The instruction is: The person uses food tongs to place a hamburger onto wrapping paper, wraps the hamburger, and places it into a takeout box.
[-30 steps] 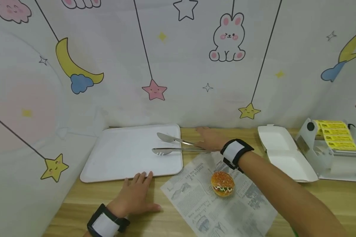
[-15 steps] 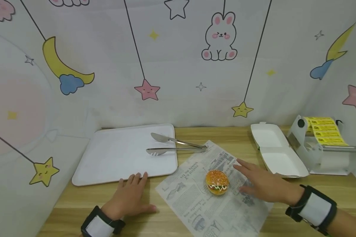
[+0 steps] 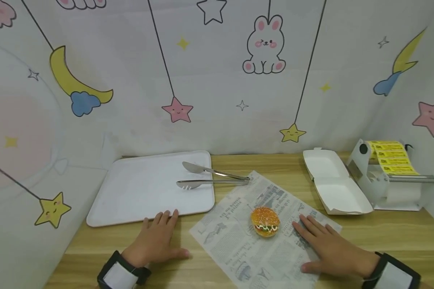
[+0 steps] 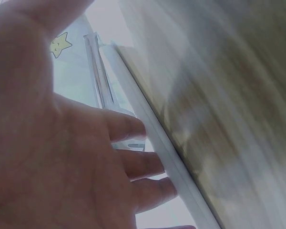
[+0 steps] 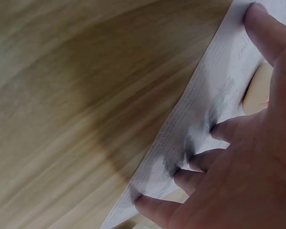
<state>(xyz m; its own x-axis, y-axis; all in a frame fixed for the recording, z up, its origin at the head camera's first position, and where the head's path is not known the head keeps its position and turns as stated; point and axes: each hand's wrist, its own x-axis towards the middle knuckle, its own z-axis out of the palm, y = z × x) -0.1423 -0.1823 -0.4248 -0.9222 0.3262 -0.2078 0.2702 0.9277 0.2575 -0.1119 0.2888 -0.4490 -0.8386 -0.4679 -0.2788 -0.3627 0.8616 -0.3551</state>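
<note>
A small sesame-bun burger (image 3: 265, 222) sits on a sheet of newsprint-patterned paper (image 3: 235, 241) laid diagonally on the table. My right hand (image 3: 329, 249) rests palm down with spread fingers on the paper's right part, to the right of the burger; its fingertips touch the sheet in the right wrist view. At the near edge of the white tray (image 3: 137, 188) lies my left hand (image 3: 155, 243), fingers extended and holding nothing. Metal tongs (image 3: 220, 182) lie spread, their ends over the tray and their hinge by the paper's far corner.
An open white foam clamshell box (image 3: 341, 194) stands at the right rear of the wooden table (image 3: 267, 162). Beside it is a label dispenser (image 3: 390, 176) with a roll of yellow labels. A printed curtain (image 3: 220, 80) hangs right behind the table.
My right hand has come back from the tongs' hinge end toward me and settled on the paper's right side. The left hand keeps its place; the view has shifted slightly right.
</note>
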